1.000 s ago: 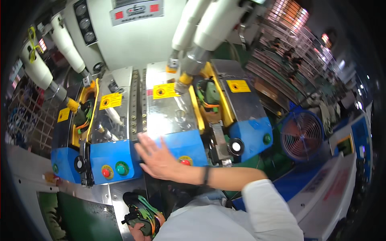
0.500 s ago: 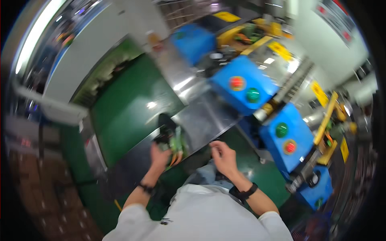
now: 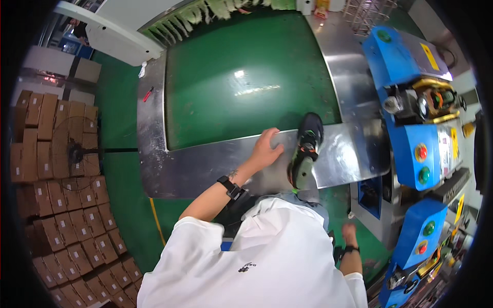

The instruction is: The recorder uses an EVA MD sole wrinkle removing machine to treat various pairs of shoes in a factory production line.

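A dark shoe (image 3: 310, 134) with green and orange accents lies on the steel bench ledge (image 3: 231, 164), its toe pointing away from me. A grey-green form, apparently a shoe last (image 3: 303, 173), sticks out of its opening. Just left of the shoe is my left hand (image 3: 266, 149), over the ledge, thumb and fingers apart and nothing in it. Down at my right side, below bench level, hangs my right hand (image 3: 349, 235). Its fingers are small and partly turned away, so their pose is unclear.
Green conveyor belt (image 3: 246, 77) runs inside the steel frame toward a fringed opening (image 3: 190, 21). Blue machines (image 3: 416, 154) with red and green buttons line the right. At left are stacked cartons (image 3: 72, 220) and a fan (image 3: 76, 153). A small red tool (image 3: 148, 94) lies on the frame.
My view has swung toward the right. My left hand has come off the shoe, which now rests on the ledge. My right hand has dropped from before my body to my side.
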Demonstrator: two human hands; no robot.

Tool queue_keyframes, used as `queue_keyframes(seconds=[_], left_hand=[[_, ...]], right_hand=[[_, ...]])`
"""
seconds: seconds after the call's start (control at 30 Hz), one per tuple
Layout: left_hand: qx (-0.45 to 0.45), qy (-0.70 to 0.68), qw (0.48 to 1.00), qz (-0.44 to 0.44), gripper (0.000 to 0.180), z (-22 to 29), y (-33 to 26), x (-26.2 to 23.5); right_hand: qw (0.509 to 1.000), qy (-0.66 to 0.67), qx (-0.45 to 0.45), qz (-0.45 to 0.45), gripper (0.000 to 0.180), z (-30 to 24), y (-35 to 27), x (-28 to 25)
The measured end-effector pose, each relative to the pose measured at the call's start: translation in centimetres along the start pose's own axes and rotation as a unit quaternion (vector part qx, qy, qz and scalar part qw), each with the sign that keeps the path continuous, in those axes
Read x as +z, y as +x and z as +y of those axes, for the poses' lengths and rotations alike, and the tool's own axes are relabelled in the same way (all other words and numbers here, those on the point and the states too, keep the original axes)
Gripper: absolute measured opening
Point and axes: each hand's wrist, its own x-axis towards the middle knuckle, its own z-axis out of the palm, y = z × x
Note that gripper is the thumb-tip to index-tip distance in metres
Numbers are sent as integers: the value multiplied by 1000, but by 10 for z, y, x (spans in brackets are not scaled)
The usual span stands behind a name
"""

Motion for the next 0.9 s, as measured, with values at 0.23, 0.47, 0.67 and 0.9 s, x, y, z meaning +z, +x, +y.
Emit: queue_keyframes(seconds=[0.23, 0.47, 0.67, 0.9], left_hand=[[38, 326, 917, 228, 35, -136, -3, -69], [-87, 252, 953, 147, 37, -107, 35, -67], [41, 328, 917, 225, 44, -163, 106, -177], [-41, 332, 901, 275, 51, -233, 137, -239]], right_hand=[[752, 586, 215, 209, 17, -82, -79, -131], [636, 566, 76, 519, 14, -96, -53, -471], [750, 429, -219, 454, 16, -168, 57, -716], [853, -69, -404, 323, 62, -251, 306, -903]])
